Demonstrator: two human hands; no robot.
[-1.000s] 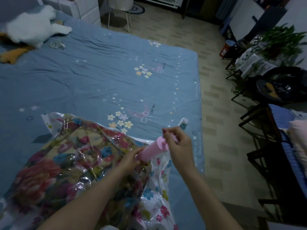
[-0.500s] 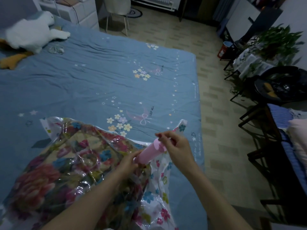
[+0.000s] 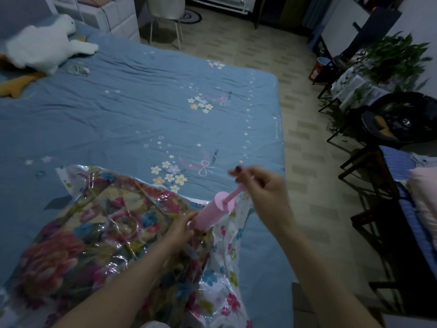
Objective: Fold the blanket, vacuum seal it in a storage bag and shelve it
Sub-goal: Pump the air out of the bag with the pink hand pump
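standing by the bed point(image 3: 142, 110), i watched a person working a pink hand pump point(image 3: 210, 215) on the storage bag point(image 3: 220, 268). the bag lay on the blue sheet at the near edge of the bed, and the folded floral blanket point(image 3: 71, 245) showed through its clear plastic, filling the left part while the printed right part lay flatter. the left hand point(image 3: 181, 229) had its grip curled round the low end of the pump barrel, where it met the bag; the valve itself was hidden under that hand. the right hand point(image 3: 262, 188) had its grip pinched on the top of the plunger rod point(image 3: 233, 194), which stood drawn out of the barrel; the hand was blurred, so i could not tell how the fingers sat. the pump's long axis ran slantwise, from the left hand at the bag up and away toward the right hand, so the next stroke would have to travel along that line, down and leftward into the barrel. i judged the right hand to be the mover and the left the anchor. the plastic looked loose and crinkled, so i judged much air remained and shelving was not yet near
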